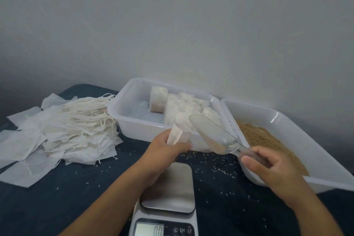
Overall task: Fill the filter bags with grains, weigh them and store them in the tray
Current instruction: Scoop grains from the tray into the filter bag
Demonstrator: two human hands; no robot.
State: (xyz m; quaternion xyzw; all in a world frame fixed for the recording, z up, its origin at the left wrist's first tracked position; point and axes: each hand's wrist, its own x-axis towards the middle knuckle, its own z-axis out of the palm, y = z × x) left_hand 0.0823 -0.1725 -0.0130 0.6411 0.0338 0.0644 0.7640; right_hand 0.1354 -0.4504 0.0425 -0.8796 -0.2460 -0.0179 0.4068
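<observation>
Holding filter bag (177, 136) open in left hand (162, 151) above scale (168, 188); right hand (268, 166) gripping scoop (212, 134), tilting grains gently toward bag mouth.

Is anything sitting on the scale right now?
No. The scale platform is bare and its display appears to read zero; the left hand holds the bag above it.

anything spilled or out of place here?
Yes: loose grains lie scattered on the dark cloth around the scale, outside the grain tray. Empty filter bags lie in an untidy pile.

L hand (164, 147) grips bag (175, 135) (R hand (272, 168): scoop (212, 133)).
</observation>
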